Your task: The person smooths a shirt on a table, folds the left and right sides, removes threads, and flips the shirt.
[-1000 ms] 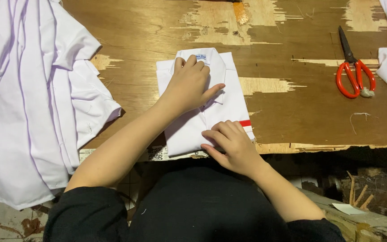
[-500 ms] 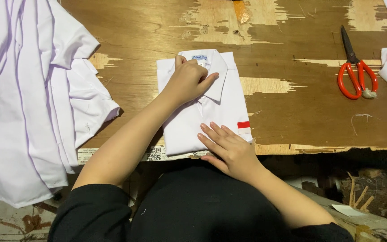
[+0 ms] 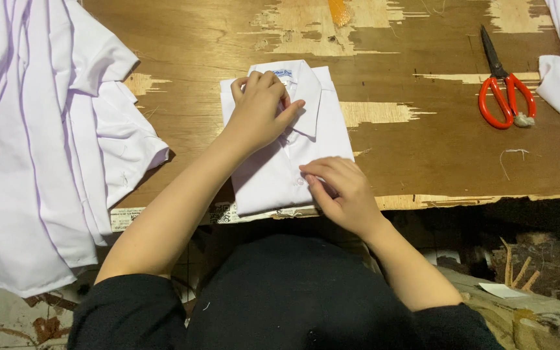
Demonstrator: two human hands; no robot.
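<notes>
Fingers of the right hand [image 3: 345,194] had slid inward across the folded shirt [image 3: 288,139] since the earlier frame, covering the red tag seen at its edge before; they lay flat, grasping nothing. The left hand [image 3: 262,110] still pressed, open, on the collar. The shirt, smooth white cloth folded to a rectangle, lay on the worn wooden table [image 3: 422,142], long axis running away from the person, collar at the far end. Right of the shirt lay orange-handled scissors [image 3: 504,91]; left, loose white cloth [image 3: 40,149].
</notes>
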